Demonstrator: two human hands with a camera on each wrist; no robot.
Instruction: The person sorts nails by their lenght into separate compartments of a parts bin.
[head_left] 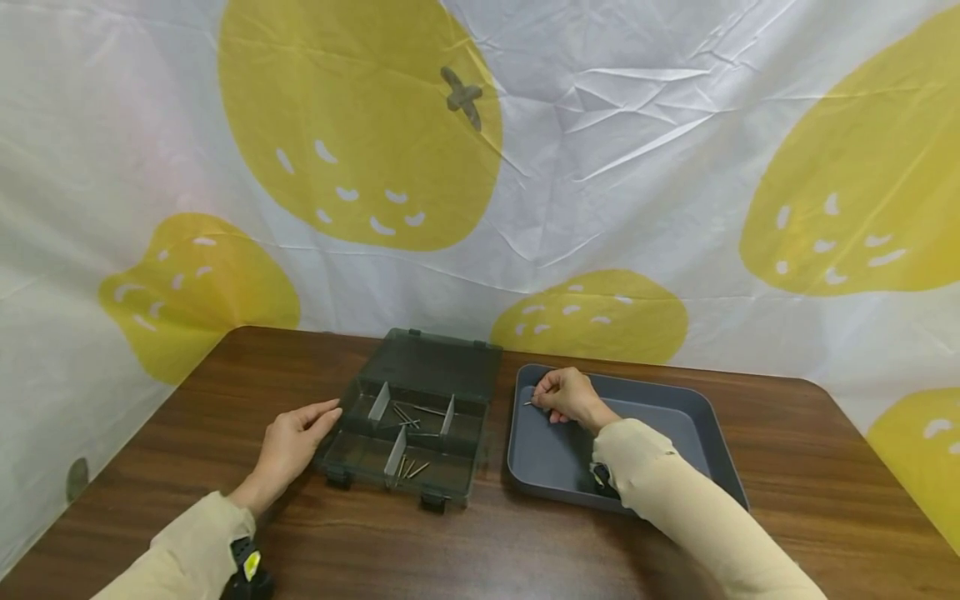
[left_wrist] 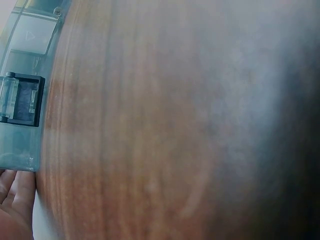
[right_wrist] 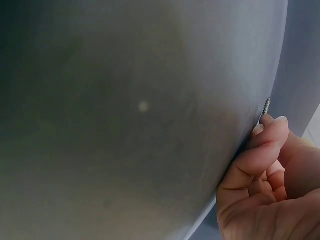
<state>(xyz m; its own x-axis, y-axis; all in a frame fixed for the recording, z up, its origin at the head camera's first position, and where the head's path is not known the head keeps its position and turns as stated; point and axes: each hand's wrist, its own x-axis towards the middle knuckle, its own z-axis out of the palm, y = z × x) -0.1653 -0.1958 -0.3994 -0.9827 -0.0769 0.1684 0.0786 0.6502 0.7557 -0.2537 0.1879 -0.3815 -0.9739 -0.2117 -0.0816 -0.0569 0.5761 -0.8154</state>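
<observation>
A small silver screw (right_wrist: pixel 267 106) is pinched between the thumb and fingers of my right hand (head_left: pixel 567 394), its threaded end poking out. That hand is over the left part of a grey tray (head_left: pixel 637 496), close to its floor. To the left, a dark see-through compartment box (head_left: pixel 358 457) lies with its lid (head_left: pixel 442 367) tipped back. My left hand (head_left: pixel 288 446) touches the left side of the box with extended fingers (left_wrist: pixel 22 192). Several silver screws (head_left: pixel 407 417) lie in the back middle compartment, and several brass-coloured screws (head_left: pixel 412 468) in the front right one.
Both containers sit side by side on a brown wooden table (head_left: pixel 360 550). Behind it hangs a white curtain (head_left: pixel 600 208) with yellow fruit shapes. Light dividers (head_left: pixel 395 452) split the box, and black latches (head_left: pixel 432 502) stick out from its front.
</observation>
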